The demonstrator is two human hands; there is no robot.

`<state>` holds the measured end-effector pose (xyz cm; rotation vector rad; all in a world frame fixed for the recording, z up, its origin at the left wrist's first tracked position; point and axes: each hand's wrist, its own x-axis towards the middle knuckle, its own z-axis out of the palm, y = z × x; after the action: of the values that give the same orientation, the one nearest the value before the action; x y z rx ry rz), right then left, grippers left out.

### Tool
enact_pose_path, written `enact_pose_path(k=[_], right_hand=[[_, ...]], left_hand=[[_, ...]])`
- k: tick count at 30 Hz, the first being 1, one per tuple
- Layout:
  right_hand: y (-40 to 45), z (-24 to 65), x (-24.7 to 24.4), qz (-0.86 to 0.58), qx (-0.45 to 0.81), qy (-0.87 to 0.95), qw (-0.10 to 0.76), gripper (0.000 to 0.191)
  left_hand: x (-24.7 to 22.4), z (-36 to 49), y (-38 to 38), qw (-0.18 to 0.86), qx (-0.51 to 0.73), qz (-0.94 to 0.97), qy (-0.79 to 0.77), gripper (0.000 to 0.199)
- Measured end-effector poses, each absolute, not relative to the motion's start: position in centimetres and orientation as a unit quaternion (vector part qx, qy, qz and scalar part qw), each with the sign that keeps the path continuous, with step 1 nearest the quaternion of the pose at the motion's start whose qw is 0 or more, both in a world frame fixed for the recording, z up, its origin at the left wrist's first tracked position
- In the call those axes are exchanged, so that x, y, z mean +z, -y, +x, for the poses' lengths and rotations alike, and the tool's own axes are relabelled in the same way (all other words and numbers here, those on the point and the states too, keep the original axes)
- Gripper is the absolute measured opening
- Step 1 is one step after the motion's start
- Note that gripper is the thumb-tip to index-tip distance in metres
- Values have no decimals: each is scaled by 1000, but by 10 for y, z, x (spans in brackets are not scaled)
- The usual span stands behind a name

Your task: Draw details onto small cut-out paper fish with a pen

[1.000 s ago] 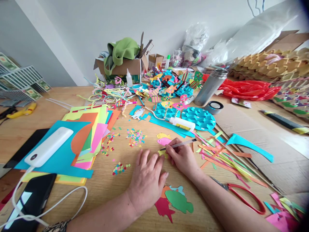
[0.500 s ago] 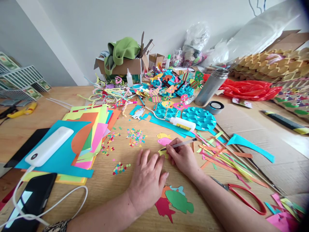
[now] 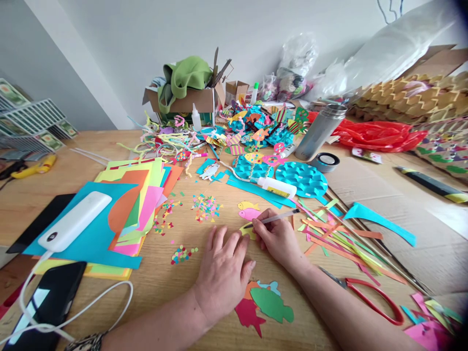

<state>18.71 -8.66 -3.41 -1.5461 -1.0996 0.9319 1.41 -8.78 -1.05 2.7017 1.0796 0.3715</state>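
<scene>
A slim pen [image 3: 278, 216] is pinched in my right hand [image 3: 278, 239], its tip on a small yellow paper fish [image 3: 247, 231] that my fingers partly cover. My left hand [image 3: 224, 268] lies flat on the table with fingers spread, its fingertips at the near left edge of that yellow piece. Just beyond it are a pink paper fish [image 3: 249, 214] and an orange-yellow paper fish [image 3: 248, 205]. Nearer me, a green paper fish [image 3: 271, 304] overlaps a red paper fish [image 3: 249, 314], with orange and light blue pieces partly hidden beneath.
Coloured paper sheets [image 3: 135, 204] with a white power bank [image 3: 75, 222] lie left, beside a phone [image 3: 54, 302]. Tiny confetti [image 3: 205, 207] dots the middle. Right are paper strips [image 3: 340, 234], red-handled scissors [image 3: 376, 297], a glue bottle [image 3: 278, 187] and a steel flask [image 3: 321, 131].
The pen tip and right hand have shifted very slightly over the yellow fish. The left hand and everything else stay in place.
</scene>
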Motion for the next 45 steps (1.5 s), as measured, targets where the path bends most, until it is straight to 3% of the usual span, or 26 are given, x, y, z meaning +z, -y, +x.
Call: enact_pose_path(k=[45], right_hand=[[86, 186, -28, -653, 368, 454, 483, 23]], left_hand=[[-9, 14, 88, 102, 127, 918, -362, 35]])
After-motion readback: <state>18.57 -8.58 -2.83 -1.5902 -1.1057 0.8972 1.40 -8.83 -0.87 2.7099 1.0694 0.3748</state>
